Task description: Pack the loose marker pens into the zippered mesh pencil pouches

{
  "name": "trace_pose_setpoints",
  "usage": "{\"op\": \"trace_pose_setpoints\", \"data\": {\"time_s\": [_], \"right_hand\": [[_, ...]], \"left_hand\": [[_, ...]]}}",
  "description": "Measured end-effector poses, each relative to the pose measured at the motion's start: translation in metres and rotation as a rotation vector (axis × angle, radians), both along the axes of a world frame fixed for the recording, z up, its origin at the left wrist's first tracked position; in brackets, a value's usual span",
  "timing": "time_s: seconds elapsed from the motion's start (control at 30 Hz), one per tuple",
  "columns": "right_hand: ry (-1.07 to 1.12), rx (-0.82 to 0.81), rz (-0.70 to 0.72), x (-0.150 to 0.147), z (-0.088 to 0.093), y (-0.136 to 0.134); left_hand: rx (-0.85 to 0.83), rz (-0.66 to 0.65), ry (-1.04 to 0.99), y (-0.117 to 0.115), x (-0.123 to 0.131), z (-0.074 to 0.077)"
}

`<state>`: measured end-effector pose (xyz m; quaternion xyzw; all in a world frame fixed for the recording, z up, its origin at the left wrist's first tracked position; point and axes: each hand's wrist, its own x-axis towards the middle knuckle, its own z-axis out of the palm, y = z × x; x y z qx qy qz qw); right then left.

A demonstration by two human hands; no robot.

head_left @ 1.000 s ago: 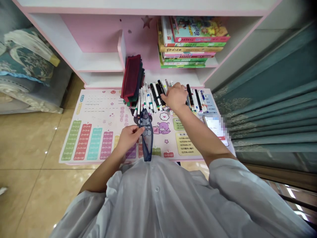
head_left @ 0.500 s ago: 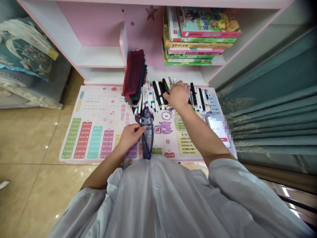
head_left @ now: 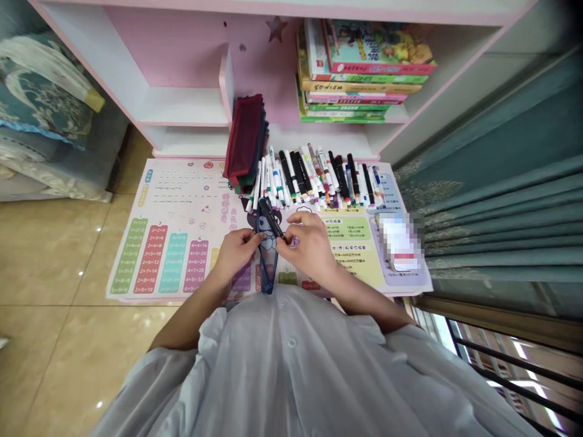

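My left hand [head_left: 240, 250] pinches the edge of a dark blue pencil pouch [head_left: 268, 276], which lies upright along the front of the desk against my shirt. In my right hand [head_left: 310, 244] is a black marker [head_left: 272, 219], held between thumb and fingers. The marker slants across the pouch's upper part, its far end pointing away from me. Whether it is inside the pouch opening or above it, I cannot tell. Behind both hands lies a row of markers [head_left: 296, 173], white and black. Dark red and green pouches [head_left: 245, 136] are stacked left of the row.
A printed desk mat [head_left: 182, 200] with times tables covers the desk. A phone [head_left: 401, 243] lies at the right edge. Piled books [head_left: 364, 79] stand on the pink shelf [head_left: 186, 106] behind. Curtains [head_left: 496, 182] hang on the right.
My right hand has come back from the marker row toward me, bringing a black marker to the pouch. My left hand still holds the pouch.
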<state>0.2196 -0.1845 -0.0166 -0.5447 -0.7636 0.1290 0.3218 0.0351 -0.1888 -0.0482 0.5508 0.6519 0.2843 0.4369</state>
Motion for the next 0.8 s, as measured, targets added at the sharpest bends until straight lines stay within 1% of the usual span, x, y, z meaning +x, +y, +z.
{"op": "trace_pose_setpoints", "data": {"time_s": [0.1, 0.27, 0.43, 0.6, 0.7, 0.8], "right_hand": [[-0.066, -0.07, -0.037, -0.008, -0.006, -0.014], [-0.173, -0.16, -0.019, -0.014, -0.008, -0.016], [-0.304, -0.158, 0.011, -0.026, -0.005, -0.015], [-0.442, -0.185, 0.054, -0.037, -0.003, -0.01], [-0.487, -0.187, 0.076, -0.039, -0.007, -0.005], [-0.504, -0.193, 0.111, -0.039, -0.015, -0.003]], "left_hand": [[0.039, 0.012, 0.023, 0.0, 0.0, -0.002], [0.141, 0.051, 0.093, -0.002, 0.0, -0.002], [0.247, 0.033, 0.197, -0.004, 0.004, -0.006], [0.429, 0.027, 0.33, -0.001, 0.004, -0.011], [0.488, 0.055, 0.425, -0.001, 0.003, -0.012], [0.485, 0.092, 0.481, -0.001, 0.004, -0.011]]}}
